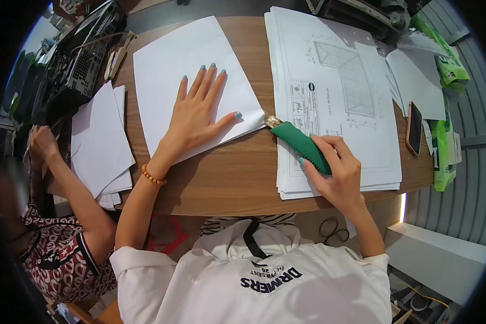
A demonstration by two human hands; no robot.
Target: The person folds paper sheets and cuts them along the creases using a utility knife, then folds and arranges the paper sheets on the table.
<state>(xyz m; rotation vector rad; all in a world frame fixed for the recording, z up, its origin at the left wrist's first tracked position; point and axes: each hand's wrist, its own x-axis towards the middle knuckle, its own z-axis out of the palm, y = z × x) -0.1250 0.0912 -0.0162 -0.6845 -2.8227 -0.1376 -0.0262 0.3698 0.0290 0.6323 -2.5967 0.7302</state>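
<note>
My left hand (197, 110) lies flat with fingers spread on a stack of white paper (162, 59), pressing it to the wooden table. My right hand (336, 167) is closed around a green-handled tool (301, 143) with scalloped edges and a brass-coloured metal end. That metal end meets the right corner of the white stack; the tool's exact kind I cannot tell. Beneath the tool and my right hand lies a thick pile of printed drawing sheets (337, 81), the top one showing a plan and a title block.
A phone (413, 128) lies near the table's right edge, by green packages (443, 156). At left are loose papers (100, 140) and a black electronic case (86, 59). Another person's hand (42, 144) works beside them. A dark machine (367, 19) stands at the back.
</note>
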